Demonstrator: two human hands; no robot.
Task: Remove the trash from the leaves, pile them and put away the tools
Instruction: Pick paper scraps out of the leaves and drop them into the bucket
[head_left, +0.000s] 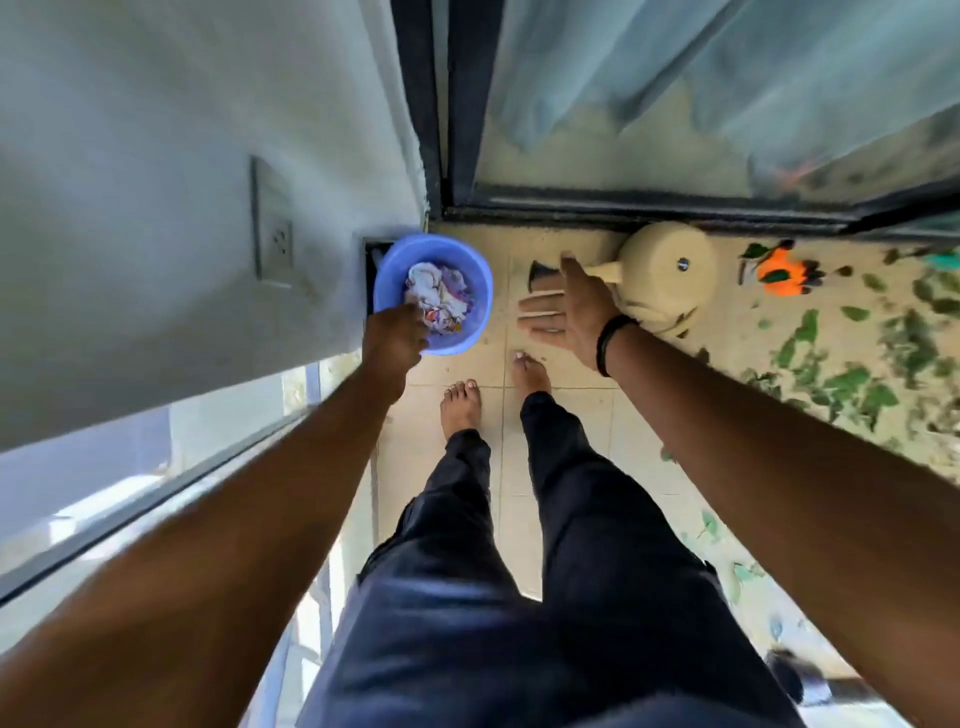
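Observation:
My left hand (393, 340) grips the near rim of a blue plastic bucket (480, 283) that holds crumpled paper and wrapper trash (439, 296). The bucket hangs close to the white wall at the left. My right hand (558, 312) is open, fingers spread, palm toward the floor, just left of a cream watering can (662, 275) standing on the tiled floor. Green leaves (852, 379) lie scattered over the tiles at the right.
A small dark cup-like object (540, 273) sits by the can's spout. An orange and black object (782, 270) lies near the door track. A dark sliding door frame (623, 213) runs across ahead. A wall socket (272, 244) is at left. My bare feet (496, 389) stand on the tiles.

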